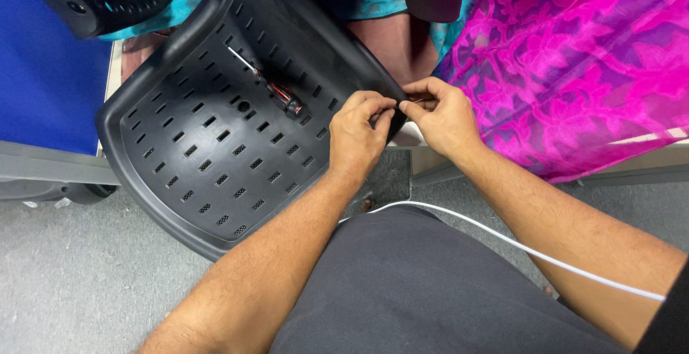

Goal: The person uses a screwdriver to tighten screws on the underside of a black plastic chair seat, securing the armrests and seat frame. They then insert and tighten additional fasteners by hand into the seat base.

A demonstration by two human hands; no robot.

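A black perforated plastic chair seat lies tilted in front of me. My left hand grips its right edge, fingers curled over the rim. My right hand sits just beside it, thumb and forefinger pinched on a small thin metal piece at the same edge; the piece is mostly hidden. A screwdriver with a red and black handle rests on the seat's upper middle, apart from both hands.
A black chair armrest is at the top left before a blue panel. Pink patterned cloth fills the right. A white cable crosses my dark-clad lap. Grey carpet lies below.
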